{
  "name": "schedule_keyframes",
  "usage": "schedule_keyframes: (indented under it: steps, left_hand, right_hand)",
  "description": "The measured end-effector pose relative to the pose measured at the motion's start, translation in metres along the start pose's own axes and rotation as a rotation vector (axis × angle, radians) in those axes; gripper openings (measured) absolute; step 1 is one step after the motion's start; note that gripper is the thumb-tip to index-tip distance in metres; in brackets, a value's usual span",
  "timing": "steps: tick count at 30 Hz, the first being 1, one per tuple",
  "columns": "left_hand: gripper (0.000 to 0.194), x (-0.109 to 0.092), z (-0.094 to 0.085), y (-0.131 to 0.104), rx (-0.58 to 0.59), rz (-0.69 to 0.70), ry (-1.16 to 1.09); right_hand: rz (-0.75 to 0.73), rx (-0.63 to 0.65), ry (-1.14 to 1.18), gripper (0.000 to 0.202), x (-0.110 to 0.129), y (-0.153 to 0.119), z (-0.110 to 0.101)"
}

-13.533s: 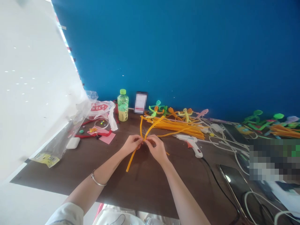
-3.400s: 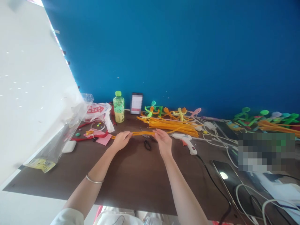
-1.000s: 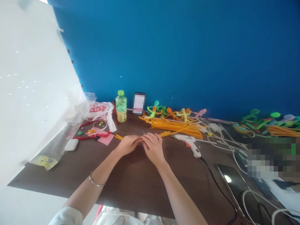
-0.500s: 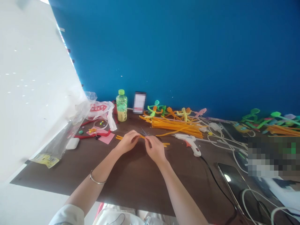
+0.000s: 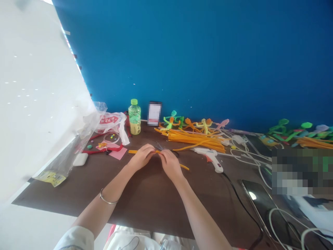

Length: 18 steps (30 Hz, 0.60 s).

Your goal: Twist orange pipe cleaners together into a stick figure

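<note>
My left hand (image 5: 142, 157) pinches orange pipe cleaners (image 5: 132, 151), whose ends stick out to its left. Fingers of my right hand (image 5: 171, 165) are closed on the same orange strands, close beside the left fingertips. One orange end shows to the right of my right hand, angled down. Just beyond the fingertips lie scissors (image 5: 159, 146), partly hidden. A thick bundle of orange pipe cleaners (image 5: 197, 139) rests behind and to the right of my hands.
A white glue gun (image 5: 212, 158) lies at right, its black cord running toward a phone (image 5: 267, 211). Behind stand a green-capped bottle (image 5: 134, 119), an upright phone (image 5: 154, 114) and pipe-cleaner figures (image 5: 205, 125). Pink paper (image 5: 118, 152) and plastic bags lie left.
Both hands have shifted slightly, with the right fingertips closer to the left ones. The orange ends right of my right hand now point lower, and those at left sit closer together.
</note>
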<state>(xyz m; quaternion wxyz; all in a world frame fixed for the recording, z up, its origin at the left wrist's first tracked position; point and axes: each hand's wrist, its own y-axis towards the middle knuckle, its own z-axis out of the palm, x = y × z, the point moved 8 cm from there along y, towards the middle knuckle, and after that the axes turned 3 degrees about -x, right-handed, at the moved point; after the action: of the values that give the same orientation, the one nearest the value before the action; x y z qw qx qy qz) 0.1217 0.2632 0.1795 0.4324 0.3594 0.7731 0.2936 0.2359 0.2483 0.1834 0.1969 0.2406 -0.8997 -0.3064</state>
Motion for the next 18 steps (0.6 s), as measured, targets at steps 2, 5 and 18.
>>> schedule_keyframes:
  steps: [2, 5, 18]
  left_hand:
    - [0.013, -0.003, 0.001, 0.000, 0.010, 0.057, 0.070]
    - [0.016, -0.005, 0.007, -0.002, 0.073, 0.106, 0.169]
    - [0.017, -0.010, 0.004, 0.001, 0.035, 0.103, 0.312]
  right_hand:
    - [-0.016, -0.005, -0.008, 0.022, 0.000, 0.000, 0.001]
    - [-0.021, -0.006, 0.031, 0.024, -0.002, -0.001, 0.003]
    - [0.012, -0.030, 0.095, 0.020, 0.002, 0.001, -0.003]
